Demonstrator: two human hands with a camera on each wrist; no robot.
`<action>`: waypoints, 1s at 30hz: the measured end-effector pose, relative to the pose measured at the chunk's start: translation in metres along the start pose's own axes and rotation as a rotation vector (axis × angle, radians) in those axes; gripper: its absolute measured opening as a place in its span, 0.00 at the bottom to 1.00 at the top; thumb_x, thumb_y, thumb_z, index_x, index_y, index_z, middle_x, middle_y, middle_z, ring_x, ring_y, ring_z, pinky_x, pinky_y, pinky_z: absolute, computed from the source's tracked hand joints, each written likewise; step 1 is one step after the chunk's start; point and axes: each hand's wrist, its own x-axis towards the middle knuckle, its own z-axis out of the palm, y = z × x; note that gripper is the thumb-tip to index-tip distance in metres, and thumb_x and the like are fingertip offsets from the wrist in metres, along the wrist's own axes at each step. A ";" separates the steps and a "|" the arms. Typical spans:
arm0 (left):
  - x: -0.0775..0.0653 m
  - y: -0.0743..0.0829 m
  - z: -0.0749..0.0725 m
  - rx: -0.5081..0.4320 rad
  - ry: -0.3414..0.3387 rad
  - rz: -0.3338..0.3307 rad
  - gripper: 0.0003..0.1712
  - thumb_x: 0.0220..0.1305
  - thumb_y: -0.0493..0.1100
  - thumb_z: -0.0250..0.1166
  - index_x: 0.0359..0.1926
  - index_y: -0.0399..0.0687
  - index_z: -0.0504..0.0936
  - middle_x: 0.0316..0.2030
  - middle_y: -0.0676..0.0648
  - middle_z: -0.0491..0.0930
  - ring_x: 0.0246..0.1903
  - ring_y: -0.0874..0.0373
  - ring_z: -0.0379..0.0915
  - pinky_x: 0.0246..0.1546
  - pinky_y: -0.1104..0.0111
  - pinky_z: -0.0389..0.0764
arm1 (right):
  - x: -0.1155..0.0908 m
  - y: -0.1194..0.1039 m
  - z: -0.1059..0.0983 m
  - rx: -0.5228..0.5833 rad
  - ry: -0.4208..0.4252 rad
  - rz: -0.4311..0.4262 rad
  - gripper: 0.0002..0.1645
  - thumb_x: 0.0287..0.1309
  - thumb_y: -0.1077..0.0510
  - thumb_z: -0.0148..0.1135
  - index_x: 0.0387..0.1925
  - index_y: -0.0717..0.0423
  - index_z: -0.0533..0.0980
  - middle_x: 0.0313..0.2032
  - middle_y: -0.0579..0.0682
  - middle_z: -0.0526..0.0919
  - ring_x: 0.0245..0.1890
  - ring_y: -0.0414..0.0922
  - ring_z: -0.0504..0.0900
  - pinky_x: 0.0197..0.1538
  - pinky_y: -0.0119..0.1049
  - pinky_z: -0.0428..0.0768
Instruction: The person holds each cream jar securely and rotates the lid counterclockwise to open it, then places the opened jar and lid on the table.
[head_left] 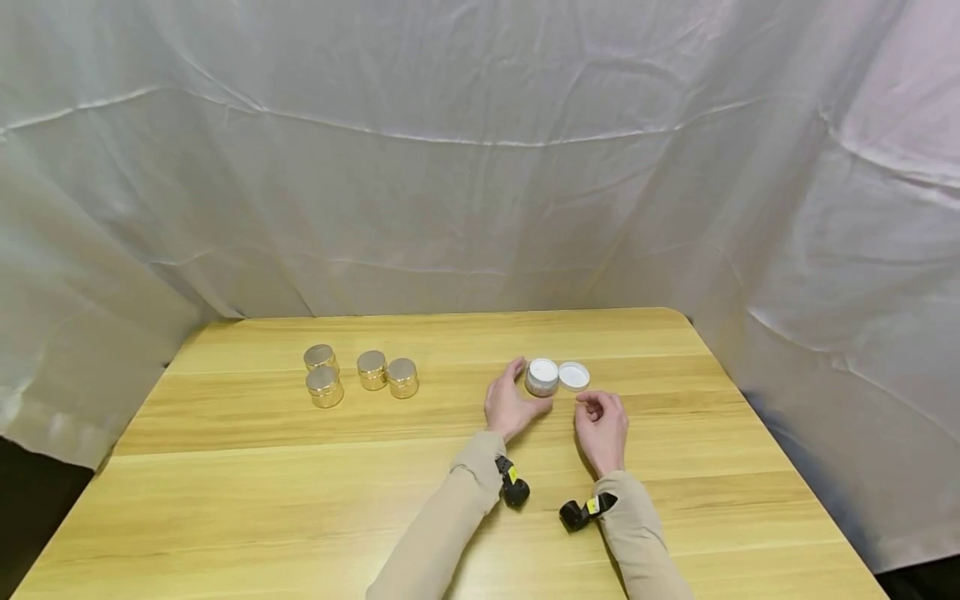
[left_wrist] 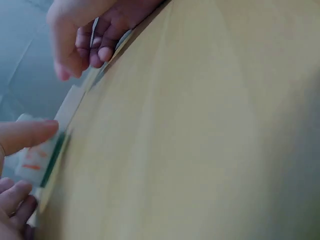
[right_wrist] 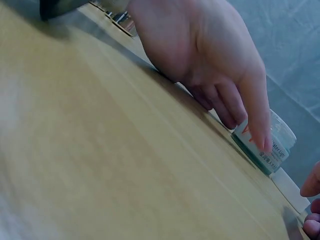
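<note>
On a wood-patterned desk (head_left: 262,500), an uncovered jar (head_left: 542,379) right of centre, upright, white across the top, with a white lid (head_left: 574,377) lying flat just beside it on the right. Around the jar, a left hand (head_left: 512,407), thumb and fingers spread to either side; firm contact impossible to confirm. Near the lid, on its closer side, a right hand (head_left: 603,425), fingers loosely curled, apparently with nothing between them. Well apart, toward the left, four gold jars (head_left: 402,383), all upright and apparently capped. Done, judging by the separated parts: the uncapping of one jar. Not yet done: any re-covering of that jar.
</note>
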 end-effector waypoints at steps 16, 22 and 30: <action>-0.034 -0.015 -0.035 -0.485 0.203 -0.052 0.40 0.56 0.34 0.71 0.69 0.42 0.65 0.62 0.38 0.74 0.65 0.42 0.68 0.73 0.49 0.65 | 0.000 0.000 0.001 -0.010 -0.004 0.011 0.08 0.56 0.69 0.59 0.35 0.63 0.83 0.35 0.57 0.78 0.29 0.36 0.70 0.34 0.20 0.68; -0.045 -0.021 -0.057 -0.496 0.545 -0.126 0.39 0.51 0.32 0.73 0.63 0.38 0.65 0.52 0.34 0.71 0.55 0.41 0.68 0.64 0.50 0.70 | 0.000 0.002 0.001 -0.001 -0.015 0.008 0.08 0.57 0.69 0.58 0.36 0.63 0.83 0.35 0.58 0.78 0.30 0.36 0.71 0.34 0.19 0.68; -0.038 -0.036 -0.094 -0.272 0.810 -0.234 0.49 0.45 0.35 0.79 0.65 0.41 0.61 0.53 0.37 0.66 0.56 0.43 0.60 0.65 0.51 0.65 | 0.000 -0.001 0.000 -0.013 -0.015 0.008 0.09 0.57 0.70 0.58 0.36 0.63 0.83 0.36 0.59 0.78 0.30 0.37 0.71 0.35 0.20 0.67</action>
